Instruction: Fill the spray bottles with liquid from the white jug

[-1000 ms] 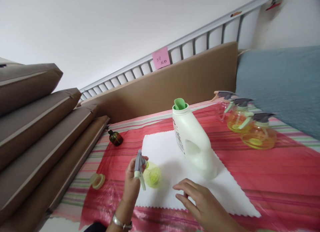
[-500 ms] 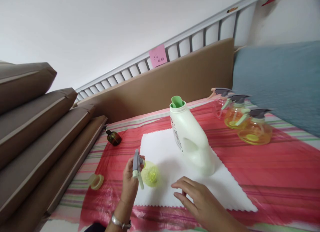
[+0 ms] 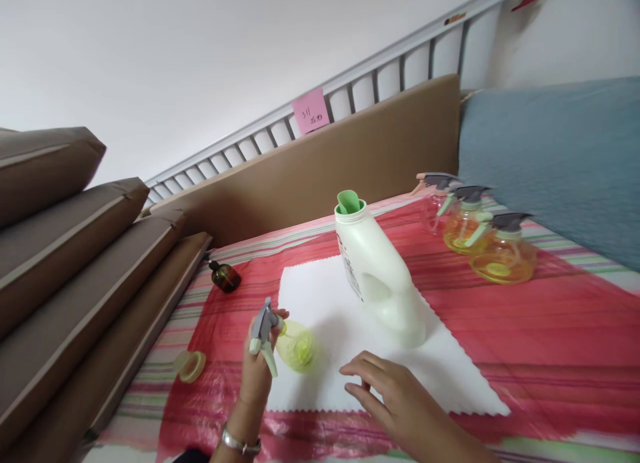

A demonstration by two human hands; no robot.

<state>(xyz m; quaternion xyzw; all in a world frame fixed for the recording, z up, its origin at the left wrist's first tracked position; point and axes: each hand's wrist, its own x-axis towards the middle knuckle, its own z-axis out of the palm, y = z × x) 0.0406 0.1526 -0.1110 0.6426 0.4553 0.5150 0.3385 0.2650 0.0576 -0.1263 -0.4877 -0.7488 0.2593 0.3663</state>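
A clear yellow spray bottle [image 3: 296, 348] with a grey and pale green trigger head is held at its neck by my left hand [image 3: 257, 360], the fingers wrapped round it. Its round body tilts over the white cloth [image 3: 313, 276]; whether it touches the cloth I cannot tell. Low over the cloth's front part, my right hand [image 3: 387, 390] holds nothing, thumb and fingers apart and slightly bent. Beyond it stands a large white jug [image 3: 377, 270] with a moulded handle, its mouth uncapped and showing a green spout [image 3: 349, 202].
Several spray bottles, one with amber liquid [image 3: 504, 258], line the right side. A dark brown bottle [image 3: 225, 276] and a pale yellow cap [image 3: 191, 366] are at left. Red plastic sheeting [image 3: 540, 330] covers striped fabric. Brown padded panels [image 3: 133, 283] rise along the left.
The spray bottle's trigger head has turned and shifted slightly left in my left hand. My right hand stays nearly still, and the whole view has shifted a little.
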